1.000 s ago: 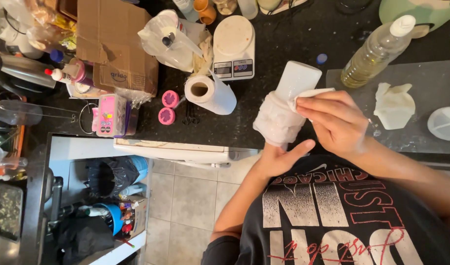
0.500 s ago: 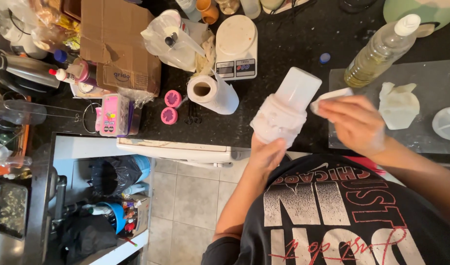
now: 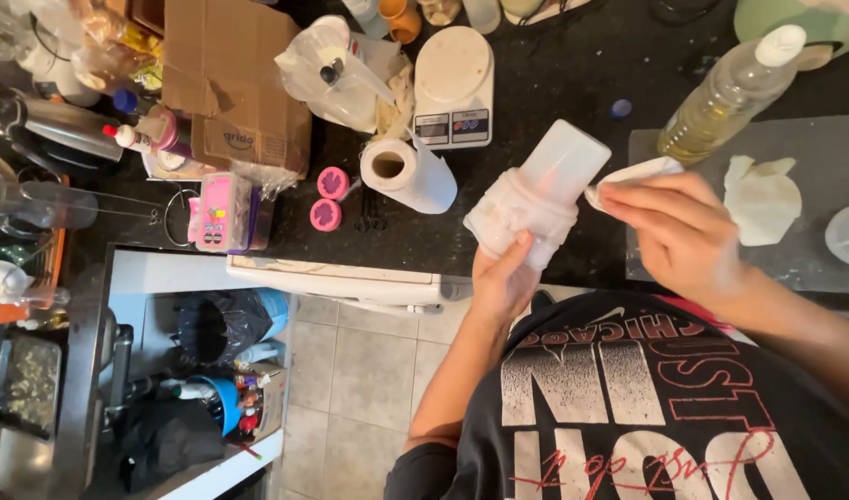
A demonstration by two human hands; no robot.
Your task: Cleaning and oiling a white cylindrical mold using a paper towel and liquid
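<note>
Dark speckled countertop [image 3: 536, 83], cluttered. Left hand [image 3: 501, 282] clamped on white mould [image 3: 536, 199], tilted above counter edge. Right hand [image 3: 679, 231] pinching folded paper wipe [image 3: 633, 173], now lifted off the mould: wiping paused. Paper towel roll [image 3: 408, 174] just beside.

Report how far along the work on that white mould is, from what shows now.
Done: nothing certain; the white mould is off the dark counter. In hand: the left hand grips its ridged lower part, and the right hand holds a small white wipe beside its smooth upper half. Left: I cannot tell how much remains unwiped.
</note>
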